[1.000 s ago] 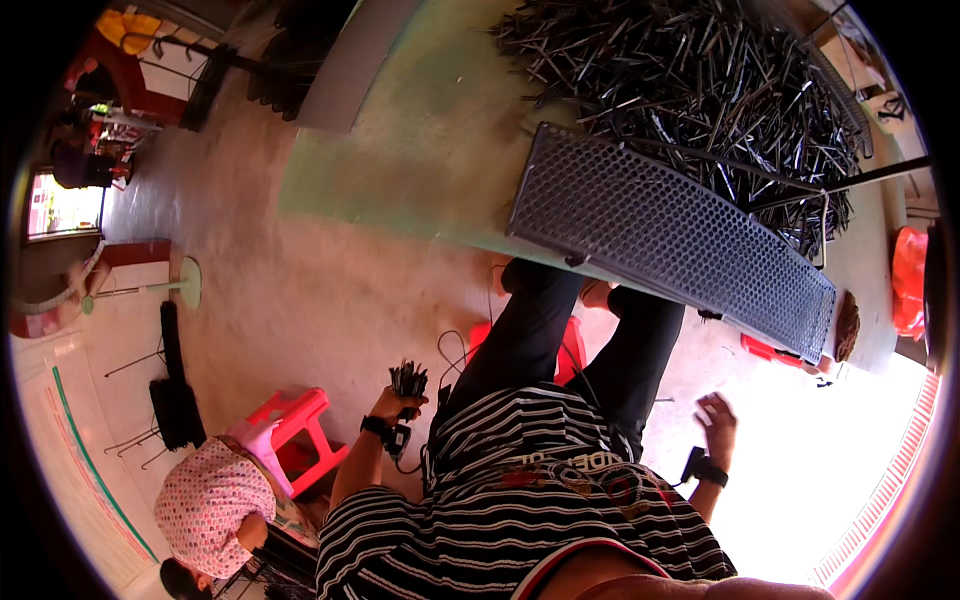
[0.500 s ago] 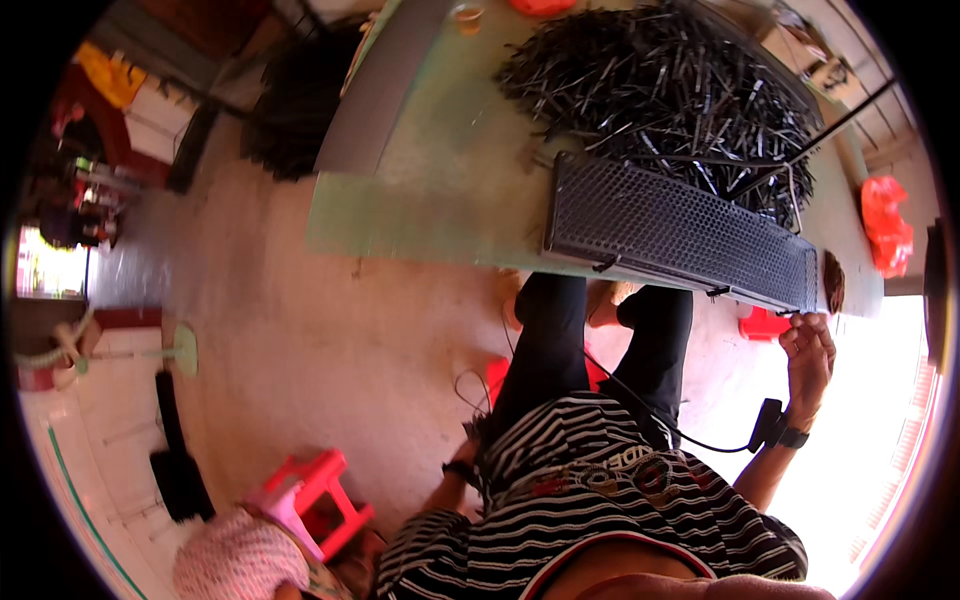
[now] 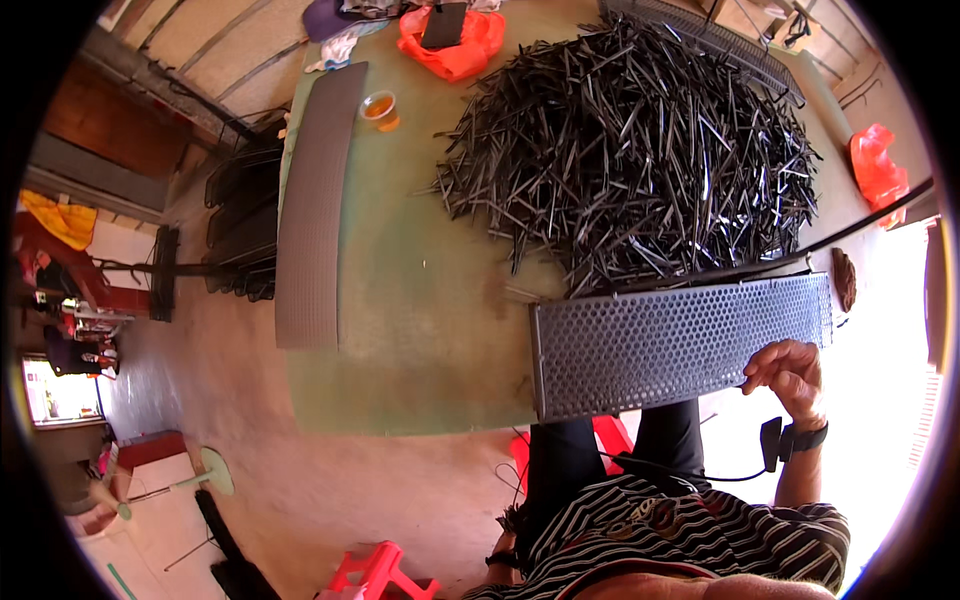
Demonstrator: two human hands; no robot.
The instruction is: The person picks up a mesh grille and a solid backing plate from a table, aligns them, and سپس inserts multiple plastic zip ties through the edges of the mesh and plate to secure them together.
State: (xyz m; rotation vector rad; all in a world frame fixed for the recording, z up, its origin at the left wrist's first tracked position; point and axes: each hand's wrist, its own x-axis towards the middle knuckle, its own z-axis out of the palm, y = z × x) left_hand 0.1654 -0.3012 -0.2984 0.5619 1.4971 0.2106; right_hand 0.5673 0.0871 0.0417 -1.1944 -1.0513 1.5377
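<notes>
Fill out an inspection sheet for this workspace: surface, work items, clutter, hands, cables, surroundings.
Surface: green table with brownish tinting, stain or reflection unclear.
Work items: jumbled heap of black strips; black perforated panel between the heap and the person.
Clutter: clear cup of amber liquid; red bag with a dark flat object on it; long grey panel along the left side.
Left hand: mostly hidden beside the left leg; grip cannot be told.
Right hand: fingers bent at the perforated panel's near edge; firm hold unconfirmed.
Cables: black cable from the right wrist device across the lap.
Surroundings: red stool at lower left; dark racks left of the table.
</notes>
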